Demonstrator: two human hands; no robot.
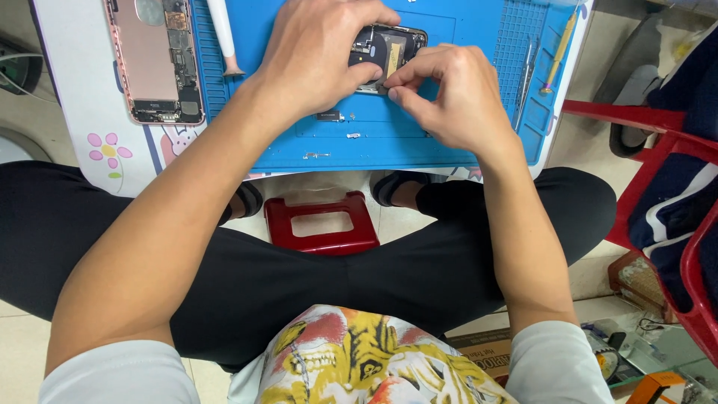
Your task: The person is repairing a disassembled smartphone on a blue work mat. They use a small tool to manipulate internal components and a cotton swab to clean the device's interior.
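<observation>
An opened dark phone (pixel 389 46) with its inner parts exposed lies on a blue work mat (pixel 464 142). My left hand (pixel 318 56) rests over its left side, thumb pressing on the dark body. My right hand (pixel 456 93) is at the phone's lower right edge, thumb and forefinger pinched together on a small part there; what they pinch is too small to tell. A few tiny metal pieces (pixel 329 116) lie loose on the mat just in front of the phone.
A second opened phone shell (pixel 153 60), pinkish inside, lies at the left on a white table top (pixel 82 97). A white-handled tool (pixel 223 34), tweezers (pixel 527 71) and a yellow screwdriver (pixel 561 49) lie on the mat. A red stool (pixel 321 224) and red chairs (pixel 658 150) stand nearby.
</observation>
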